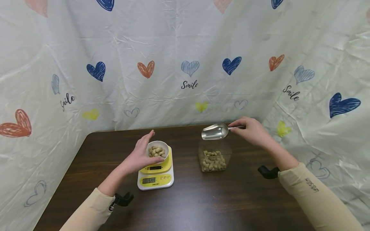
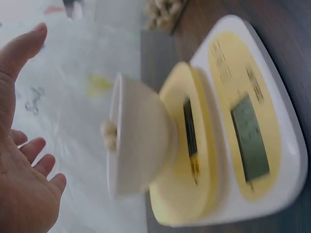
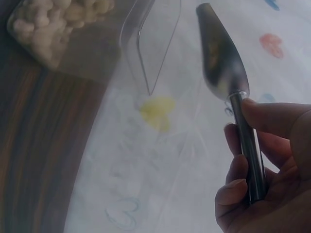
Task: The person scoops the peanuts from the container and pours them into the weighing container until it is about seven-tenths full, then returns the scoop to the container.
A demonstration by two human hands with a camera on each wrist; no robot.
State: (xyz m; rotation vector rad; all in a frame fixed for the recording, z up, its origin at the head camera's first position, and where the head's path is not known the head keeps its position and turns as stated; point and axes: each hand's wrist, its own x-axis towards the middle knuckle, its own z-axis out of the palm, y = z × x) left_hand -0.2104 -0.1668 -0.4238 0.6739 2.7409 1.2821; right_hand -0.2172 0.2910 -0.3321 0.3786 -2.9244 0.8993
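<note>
Metal scoop (image 1: pixel 215 131): rigid, smooth, likely light with nothing visible in its bowl; slick steel, so best taken by the slim round handle, well back from the bowl. Held exactly so by the right hand (image 1: pixel 252 131), fingers and thumb curled round the handle, seen close in the right wrist view (image 3: pixel 272 170) with the scoop (image 3: pixel 221 53) pointing away toward the heart-printed sheet. Poised in the air just above the open mouth of the clear plastic container (image 1: pixel 214 157), not touching it; peanuts in shell (image 1: pixel 213 162) heaped in the container's bottom.

Small white bowl (image 1: pixel 157 150): hard, probably ceramic, breakable if knocked, smooth-sided, light even with its few peanuts (image 1: pixel 156 151); safest cupped round the side wall or pinched at the rim. Seated on the yellow platform of the kitchen scale (image 1: pixel 156 175), display lit, digits too small to read surely.

Left hand (image 1: pixel 141 154): fingers straight and spread, palm curved round the bowl's left side, thumb low near the front of the rim. From the left wrist view, hand (image 2: pixel 22 170) clearly apart from the bowl (image 2: pixel 138 141), a gap between palm and wall; gripping nothing.

Bowl and scale left of centre on the dark wooden table (image 1: pixel 190 205), container to the right of them, near but not touching. Scoop well apart from the bowl, up and to the right.
</note>
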